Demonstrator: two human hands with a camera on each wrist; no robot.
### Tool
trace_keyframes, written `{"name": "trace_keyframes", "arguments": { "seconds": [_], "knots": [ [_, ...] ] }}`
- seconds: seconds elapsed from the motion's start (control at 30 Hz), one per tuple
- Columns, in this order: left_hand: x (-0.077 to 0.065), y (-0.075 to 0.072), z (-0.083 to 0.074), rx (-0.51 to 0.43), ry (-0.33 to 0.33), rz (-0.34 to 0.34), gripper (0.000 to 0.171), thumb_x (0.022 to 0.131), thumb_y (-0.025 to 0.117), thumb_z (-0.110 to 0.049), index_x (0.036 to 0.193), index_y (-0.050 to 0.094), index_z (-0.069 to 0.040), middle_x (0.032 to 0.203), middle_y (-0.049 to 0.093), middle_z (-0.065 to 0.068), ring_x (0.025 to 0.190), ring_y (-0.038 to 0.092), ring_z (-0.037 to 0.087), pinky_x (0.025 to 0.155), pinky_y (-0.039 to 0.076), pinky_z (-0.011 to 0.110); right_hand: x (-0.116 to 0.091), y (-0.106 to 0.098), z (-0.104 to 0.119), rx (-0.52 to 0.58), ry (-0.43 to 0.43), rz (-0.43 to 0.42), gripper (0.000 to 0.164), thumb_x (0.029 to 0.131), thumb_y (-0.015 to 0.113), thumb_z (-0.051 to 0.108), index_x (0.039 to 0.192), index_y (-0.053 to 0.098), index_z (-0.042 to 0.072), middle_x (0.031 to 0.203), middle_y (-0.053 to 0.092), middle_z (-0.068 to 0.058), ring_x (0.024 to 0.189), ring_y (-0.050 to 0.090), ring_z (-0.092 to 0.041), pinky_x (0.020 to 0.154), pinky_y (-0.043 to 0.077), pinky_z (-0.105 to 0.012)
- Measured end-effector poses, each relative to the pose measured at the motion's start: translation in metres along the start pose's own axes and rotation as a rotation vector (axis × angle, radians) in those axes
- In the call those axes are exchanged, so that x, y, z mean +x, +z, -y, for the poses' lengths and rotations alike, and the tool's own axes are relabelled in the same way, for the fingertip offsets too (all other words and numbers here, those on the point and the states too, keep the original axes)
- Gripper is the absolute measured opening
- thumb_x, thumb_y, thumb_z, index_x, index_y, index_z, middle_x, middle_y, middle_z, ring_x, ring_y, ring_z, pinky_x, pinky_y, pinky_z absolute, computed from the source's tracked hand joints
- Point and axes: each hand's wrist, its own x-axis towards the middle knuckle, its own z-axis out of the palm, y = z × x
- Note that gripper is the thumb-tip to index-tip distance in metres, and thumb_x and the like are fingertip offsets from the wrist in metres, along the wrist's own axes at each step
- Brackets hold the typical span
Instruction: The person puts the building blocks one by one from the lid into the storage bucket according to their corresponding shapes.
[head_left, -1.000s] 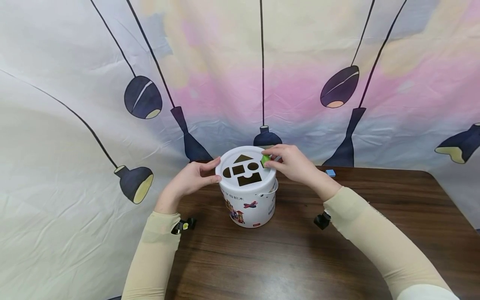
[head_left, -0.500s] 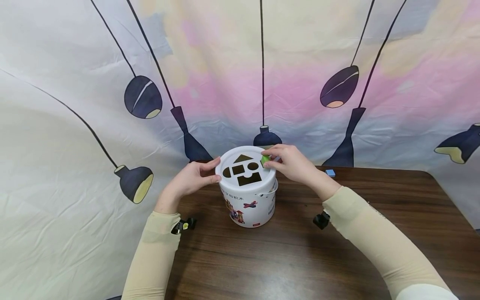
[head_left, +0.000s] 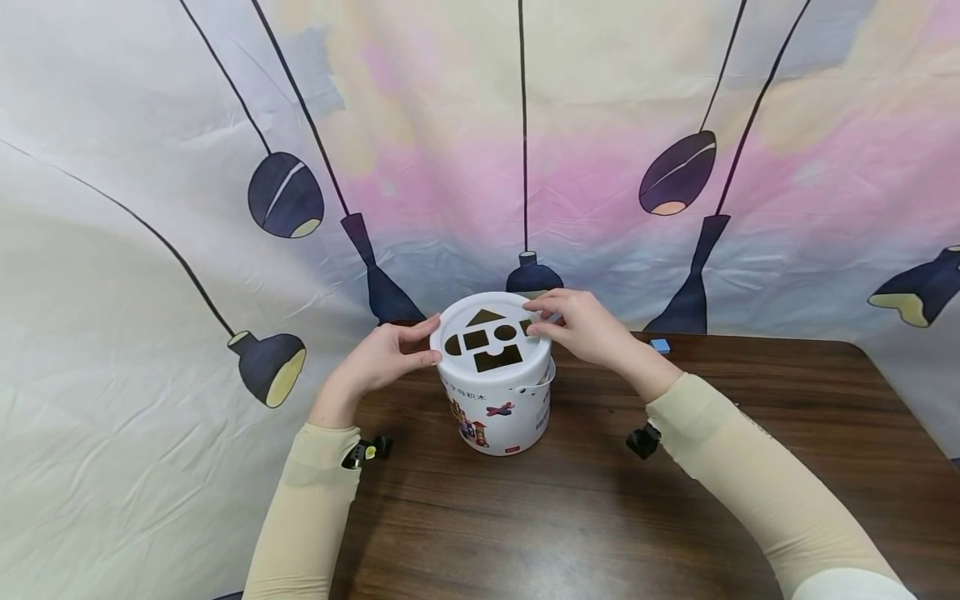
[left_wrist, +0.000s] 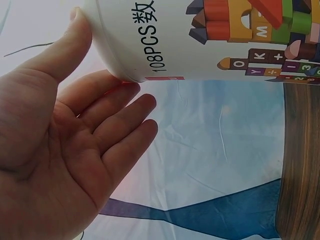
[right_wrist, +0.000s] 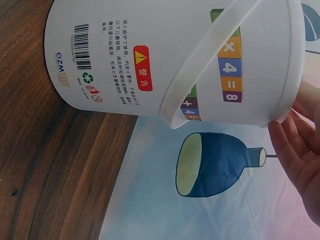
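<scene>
A white printed bucket (head_left: pixel 498 417) stands upright on the table, its white lid (head_left: pixel 515 308) cut with several shaped holes. At the lid's left edge is my left hand (head_left: pixel 382 358); its thumb touches the rim. In the left wrist view this hand's fingers (left_wrist: pixel 125 135) are nearly straight, some touching the bucket's side. My right hand (head_left: pixel 581 325) rests at the lid's right edge, thumb and fingers apart beside a partly covered hole, with no block visible between them. Its fingertips (right_wrist: pixel 287 140) meet the rim in the right wrist view.
A small blue block (head_left: pixel 660 346) lies near the back edge of the brown wooden table (head_left: pixel 540 517), right of the bucket. The bucket's white handle (right_wrist: pixel 200 70) hangs down on its right side. Behind stands a patterned cloth backdrop (head_left: pixel 450 167).
The green block that my right thumb and fingers pinched over the right-hand hole is out of sight, and the dark hole shows there. Both hands have stayed in place.
</scene>
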Motion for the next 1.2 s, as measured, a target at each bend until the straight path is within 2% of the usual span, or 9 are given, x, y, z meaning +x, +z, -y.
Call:
{"name": "trace_keyframes", "arguments": {
  "seconds": [0.13,0.27,0.4,0.5,0.67,0.77,0.83,1.0,1.2],
  "knots": [
    [-0.001,0.000,-0.001,0.003,-0.017,-0.005,0.068,0.099,0.081,-0.031,0.158,0.052,-0.014,0.162,0.049,0.004,0.149,0.045,0.029,0.121,0.039,0.050,-0.001,-0.002,-0.006,0.053,0.008,-0.021,0.039,0.104,0.075,0.023,0.139,0.073,0.006,0.128,0.074,-0.008,0.106,0.071,-0.022,0.086,0.061,-0.041],
    [-0.001,0.003,-0.003,-0.014,-0.008,-0.008,0.067,0.099,0.081,-0.030,0.157,0.052,-0.013,0.162,0.049,0.005,0.150,0.044,0.028,0.121,0.039,0.050,-0.012,-0.011,-0.026,0.097,0.031,-0.107,0.037,0.106,0.071,0.025,0.139,0.073,0.007,0.127,0.074,-0.010,0.107,0.072,-0.025,0.089,0.062,-0.045],
    [0.001,0.008,-0.004,-0.046,0.001,0.002,0.068,0.099,0.080,-0.031,0.158,0.052,-0.012,0.162,0.048,0.003,0.151,0.043,0.026,0.122,0.038,0.048,-0.039,-0.022,-0.059,0.055,0.104,-0.185,0.037,0.109,0.067,0.030,0.138,0.074,0.010,0.132,0.073,-0.011,0.111,0.072,-0.029,0.090,0.060,-0.051],
    [0.002,0.010,-0.004,-0.067,0.004,0.004,0.069,0.099,0.081,-0.031,0.158,0.051,-0.012,0.163,0.048,0.002,0.151,0.043,0.024,0.122,0.037,0.047,-0.064,-0.029,-0.088,0.018,0.199,-0.201,0.041,0.111,0.062,0.035,0.142,0.071,0.010,0.134,0.072,-0.014,0.111,0.070,-0.033,0.088,0.058,-0.055],
    [0.001,0.009,-0.003,-0.076,0.005,-0.006,0.069,0.099,0.081,-0.031,0.158,0.051,-0.012,0.162,0.048,0.003,0.151,0.043,0.024,0.122,0.038,0.047,-0.098,-0.034,-0.133,0.022,0.398,-0.175,0.049,0.113,0.056,0.036,0.150,0.062,0.005,0.140,0.067,-0.022,0.120,0.065,-0.042,0.092,0.054,-0.060],
    [0.000,0.007,-0.003,-0.079,0.004,-0.004,0.068,0.099,0.081,-0.030,0.158,0.051,-0.011,0.163,0.048,0.003,0.151,0.043,0.024,0.122,0.038,0.047,-0.112,-0.028,-0.160,0.013,0.499,-0.142,0.051,0.114,0.056,0.031,0.152,0.057,-0.002,0.146,0.060,-0.029,0.129,0.059,-0.049,0.100,0.050,-0.065],
    [-0.002,0.007,-0.002,-0.081,0.002,-0.005,0.068,0.099,0.081,-0.030,0.158,0.051,-0.012,0.163,0.048,0.003,0.151,0.043,0.024,0.121,0.038,0.047,-0.120,-0.022,-0.176,0.001,0.551,-0.122,0.052,0.113,0.057,0.027,0.153,0.053,-0.006,0.147,0.056,-0.034,0.130,0.056,-0.052,0.101,0.049,-0.066],
    [-0.005,0.006,-0.002,-0.076,-0.005,-0.007,0.068,0.099,0.081,-0.030,0.158,0.052,-0.013,0.162,0.048,0.002,0.151,0.043,0.024,0.121,0.038,0.048,-0.130,-0.005,-0.197,-0.078,0.583,-0.098,0.054,0.111,0.059,0.018,0.155,0.046,-0.010,0.149,0.047,-0.041,0.128,0.054,-0.057,0.098,0.049,-0.068],
    [-0.006,0.007,-0.002,-0.094,0.001,-0.001,0.068,0.098,0.081,-0.031,0.158,0.052,-0.013,0.162,0.048,0.002,0.151,0.042,0.023,0.122,0.038,0.047,-0.132,0.006,-0.201,-0.125,0.606,-0.063,0.055,0.109,0.058,0.010,0.157,0.041,-0.011,0.159,0.035,-0.041,0.140,0.038,-0.062,0.111,0.037,-0.074]
  ]
}}
